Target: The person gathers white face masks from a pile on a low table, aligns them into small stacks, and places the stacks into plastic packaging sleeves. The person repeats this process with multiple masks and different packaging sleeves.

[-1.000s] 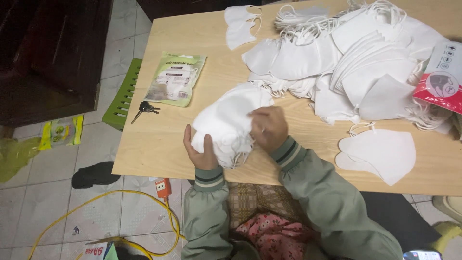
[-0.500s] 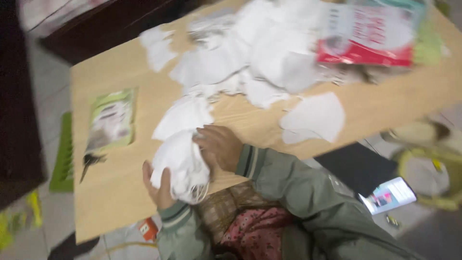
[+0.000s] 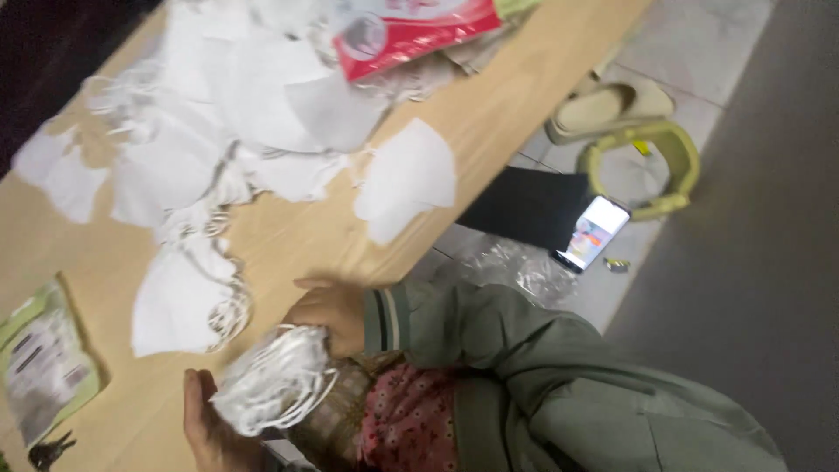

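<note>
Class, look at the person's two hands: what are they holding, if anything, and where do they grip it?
Both hands hold a stack of white face masks: the left hand under its lower end, the right hand on its upper end.

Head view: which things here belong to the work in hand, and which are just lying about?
In the work:
left hand
right hand
bundle of white masks
loose masks
wooden table

Lying about:
red packet
green pouch
keys
phone
slipper

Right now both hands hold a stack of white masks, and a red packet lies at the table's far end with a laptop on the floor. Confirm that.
Not quite: the head view shows a lit phone on the floor, not a laptop. Both hands, left and right, hold the stack of white masks, and the red packet lies at the table's far end.
</note>
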